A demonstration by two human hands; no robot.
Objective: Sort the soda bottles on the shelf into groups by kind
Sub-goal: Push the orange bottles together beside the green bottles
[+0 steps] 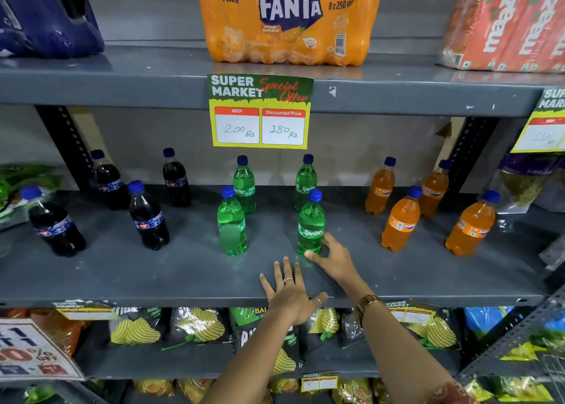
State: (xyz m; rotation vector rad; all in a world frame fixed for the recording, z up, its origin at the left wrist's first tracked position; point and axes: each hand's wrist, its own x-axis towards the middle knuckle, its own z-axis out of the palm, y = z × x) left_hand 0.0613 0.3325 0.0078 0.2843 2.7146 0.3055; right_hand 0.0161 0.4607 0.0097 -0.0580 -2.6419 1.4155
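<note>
Bottles look grouped already: 4 colas (pixel 148 215) left, 4 Sprites mid, 4 Fantas (pixel 401 220) right, all upright on shelf (pixel 183 269). My right hand (pixel 334 258) is loosely curled at the base of front-right Sprite (pixel 311 223), thumb + fingers touching, no firm grip imo. Left hand (pixel 290 290) spread flat on shelf edge. Risk: nudging that base tips it, and rear Sprite (pixel 305 182) just behind could go too.

Supermarket: grey metal shelf (pixel 183 275), price tag (pixel 260 112), snack bags (pixel 195 327).
</note>
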